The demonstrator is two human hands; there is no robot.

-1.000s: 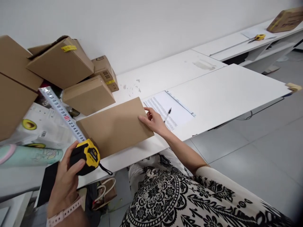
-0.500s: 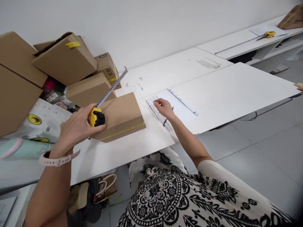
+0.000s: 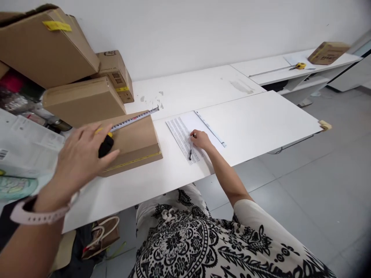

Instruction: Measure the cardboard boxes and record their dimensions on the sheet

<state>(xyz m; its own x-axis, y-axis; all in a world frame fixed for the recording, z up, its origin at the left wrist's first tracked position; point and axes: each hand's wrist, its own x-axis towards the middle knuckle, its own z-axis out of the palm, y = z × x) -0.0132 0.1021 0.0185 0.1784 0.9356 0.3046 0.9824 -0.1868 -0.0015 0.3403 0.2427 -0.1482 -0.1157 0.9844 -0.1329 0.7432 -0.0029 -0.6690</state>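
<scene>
A flat cardboard box (image 3: 136, 141) lies on the white table (image 3: 261, 119) in front of me. My left hand (image 3: 79, 156) is closed round a yellow and black tape measure (image 3: 106, 144) resting on the box's top. Its blade (image 3: 135, 119) runs out along the box's far edge to the right corner. My right hand (image 3: 199, 139) rests on a printed sheet (image 3: 185, 135) to the right of the box, fingers closed on a black pen (image 3: 190, 152).
Several cardboard boxes (image 3: 84, 100) are stacked at the back left against the wall, with printed packaging (image 3: 20, 143) beside them. Far right, another bench holds a box (image 3: 327, 52) and a second tape measure (image 3: 300, 65). A bag (image 3: 101, 235) sits under the table.
The box has been laid flat on the table. My left hand brought the tape measure onto its top and lowered the blade along it. My right hand left the box and took up the pen.
</scene>
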